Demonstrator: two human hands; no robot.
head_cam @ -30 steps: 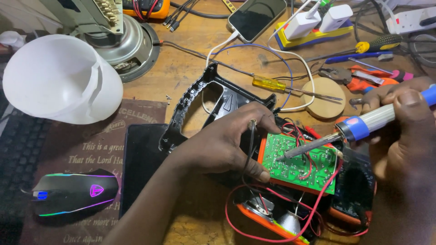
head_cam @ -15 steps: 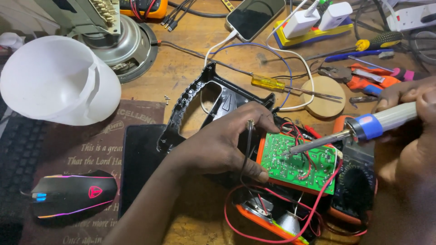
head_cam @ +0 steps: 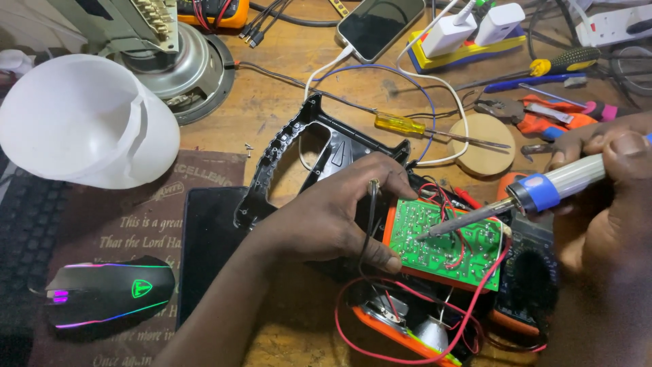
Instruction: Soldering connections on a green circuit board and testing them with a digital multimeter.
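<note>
The green circuit board, seated in an orange casing, is pinched by the left hand while a soldering iron is gripped by the right hand.

Green circuit board, red wires, seemingly blue-collared soldering iron, yellow screwdriver.

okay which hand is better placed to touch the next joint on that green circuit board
Right, probably. The right hand holds the soldering iron, its tip on the green circuit board. The left hand pinches a thin strand by the board's edge.
</note>
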